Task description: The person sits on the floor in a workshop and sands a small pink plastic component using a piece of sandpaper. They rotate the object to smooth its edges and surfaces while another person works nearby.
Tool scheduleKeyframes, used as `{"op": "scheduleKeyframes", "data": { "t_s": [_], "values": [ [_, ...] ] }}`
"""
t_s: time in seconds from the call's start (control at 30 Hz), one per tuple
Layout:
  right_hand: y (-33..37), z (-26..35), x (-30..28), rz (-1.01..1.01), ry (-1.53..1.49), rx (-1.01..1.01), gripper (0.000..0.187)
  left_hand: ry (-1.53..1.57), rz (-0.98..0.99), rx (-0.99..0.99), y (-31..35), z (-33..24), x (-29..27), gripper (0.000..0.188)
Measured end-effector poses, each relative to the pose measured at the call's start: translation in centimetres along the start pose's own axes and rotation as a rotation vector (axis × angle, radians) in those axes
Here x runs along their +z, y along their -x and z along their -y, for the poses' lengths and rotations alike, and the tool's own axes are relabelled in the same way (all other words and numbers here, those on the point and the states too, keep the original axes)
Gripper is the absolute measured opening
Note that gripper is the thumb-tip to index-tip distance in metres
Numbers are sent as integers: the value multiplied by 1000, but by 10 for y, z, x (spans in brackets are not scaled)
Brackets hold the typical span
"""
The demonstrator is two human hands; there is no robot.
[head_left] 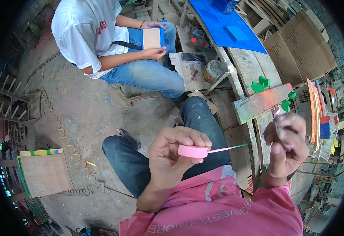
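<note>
In the middle of the view, my left hand [168, 157] is closed on a flat, round pink piece [191, 152], pinched between thumb and fingers. A thin stick [227, 149] juts from that piece toward the right, pink near it and green at the tip. My right hand [286, 143] is raised over the bench, its fingers curled in toward the thumb; whether something small is between them I cannot make out. Just beyond its fingertips shows a small pink piece [276, 111]. Farther off, a paint-stained board [260, 103] carries several green crescent-like pieces [258, 86] along its edges.
A wooden bench [254, 65] runs along my right, with a blue sheet [219, 23] at its far end. Across from me a seated person [89, 35] holds a blue-edged panel [152, 38]. A cardboard box [301, 47], a paint bucket [214, 70] and a coiled hose [60, 126] are around.
</note>
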State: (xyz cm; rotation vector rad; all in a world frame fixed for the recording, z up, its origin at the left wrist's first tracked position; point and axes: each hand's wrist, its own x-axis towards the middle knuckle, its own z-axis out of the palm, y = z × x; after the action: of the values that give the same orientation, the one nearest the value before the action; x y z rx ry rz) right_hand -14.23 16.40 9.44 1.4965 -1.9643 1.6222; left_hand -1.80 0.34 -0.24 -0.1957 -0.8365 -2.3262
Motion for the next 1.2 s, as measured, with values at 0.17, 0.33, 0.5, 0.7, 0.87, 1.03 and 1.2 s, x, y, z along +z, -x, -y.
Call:
{"op": "scheduleKeyframes", "data": {
  "t_s": [0.17,0.33,0.5,0.7,0.87,1.03,1.2],
  "values": [
    [13,3,23,221,-182,-63,15,-210,26,133,2,-1,6,30],
    [32,13,49,106,-231,87,22,-298,26,233,4,5,0,31],
    [41,9,73,-343,-617,445,66,-213,-8,127,9,6,9,31],
    [33,16,69,-254,-738,587,84,-232,-5,108,9,6,21,31],
    [10,24,64,-144,-868,506,78,-313,-3,128,0,2,43,33],
    [-25,31,56,-89,-913,470,67,-235,150,226,-13,-18,56,38],
    [-51,52,71,35,-958,419,62,-257,112,387,-7,-44,62,44]
  ]
}}
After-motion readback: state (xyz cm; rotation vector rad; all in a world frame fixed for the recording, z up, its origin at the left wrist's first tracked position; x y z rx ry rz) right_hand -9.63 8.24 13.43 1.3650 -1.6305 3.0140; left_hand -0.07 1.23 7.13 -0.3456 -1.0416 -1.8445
